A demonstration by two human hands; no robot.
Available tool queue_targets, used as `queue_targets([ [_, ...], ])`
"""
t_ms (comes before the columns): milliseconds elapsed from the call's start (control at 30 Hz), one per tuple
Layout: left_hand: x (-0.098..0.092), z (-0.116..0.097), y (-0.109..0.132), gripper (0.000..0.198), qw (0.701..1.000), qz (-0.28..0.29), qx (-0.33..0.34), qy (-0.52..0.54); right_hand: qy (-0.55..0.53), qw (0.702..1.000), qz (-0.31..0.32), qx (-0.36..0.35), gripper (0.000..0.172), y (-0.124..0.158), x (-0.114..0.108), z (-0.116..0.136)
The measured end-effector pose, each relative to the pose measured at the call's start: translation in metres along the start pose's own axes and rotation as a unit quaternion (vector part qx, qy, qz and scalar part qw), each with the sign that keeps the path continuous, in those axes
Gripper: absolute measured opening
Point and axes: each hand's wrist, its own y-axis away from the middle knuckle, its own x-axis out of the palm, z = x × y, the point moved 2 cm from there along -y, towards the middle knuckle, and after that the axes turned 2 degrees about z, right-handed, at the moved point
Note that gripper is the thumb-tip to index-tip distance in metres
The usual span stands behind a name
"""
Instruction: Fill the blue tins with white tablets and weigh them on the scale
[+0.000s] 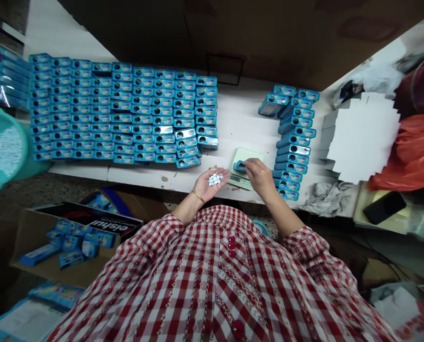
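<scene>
My left hand (207, 184) is turned palm up, with a small heap of white pellets (215, 179) cupped in it. A small blue tin (238, 166) stands upright on a pale green scale (246, 155). At the top of that tin, the fingers of my right hand (259, 175) are pinched together by the opening; what is between the fingertips is hidden. The scale's display (237, 179) faces me, too small to read.
Rows of blue tins (122, 111) stand packed on the white table (233, 114) to the left. More tins (292, 156) line up at right, beside stacked white cards (365, 137). A turquoise tub (23, 166) of white pellets stands far left, above a carton (101, 273) of blue packs. A phone (385, 207) lies right.
</scene>
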Motion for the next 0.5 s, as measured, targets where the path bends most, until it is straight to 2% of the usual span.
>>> queue_targets([
  [100, -0.009, 0.006, 0.009, 0.027, 1.0, 0.017, -0.018, -0.003, -0.006, 0.998, 0.019, -0.054, 0.024, 0.017, 0.004, 0.028],
  [200, -0.021, 0.013, 0.017, 0.028, 0.999, 0.01, -0.041, -0.013, 0.034, 0.984, 0.12, -0.128, 0.026, 0.032, 0.023, 0.066],
  [267, -0.029, 0.016, 0.022, 0.029, 0.998, -0.013, -0.052, -0.014, 0.07, 0.971, 0.176, -0.147, 0.029, 0.037, 0.038, 0.085],
  [367, -0.038, 0.017, 0.027, 0.03, 0.997, -0.039, -0.065, -0.016, 0.082, 0.962, 0.206, -0.159, 0.022, 0.038, 0.053, 0.095],
  [500, -0.044, 0.017, 0.028, 0.031, 0.996, -0.046, -0.075, -0.016, 0.074, 0.959, 0.214, -0.171, 0.016, 0.039, 0.057, 0.093],
])
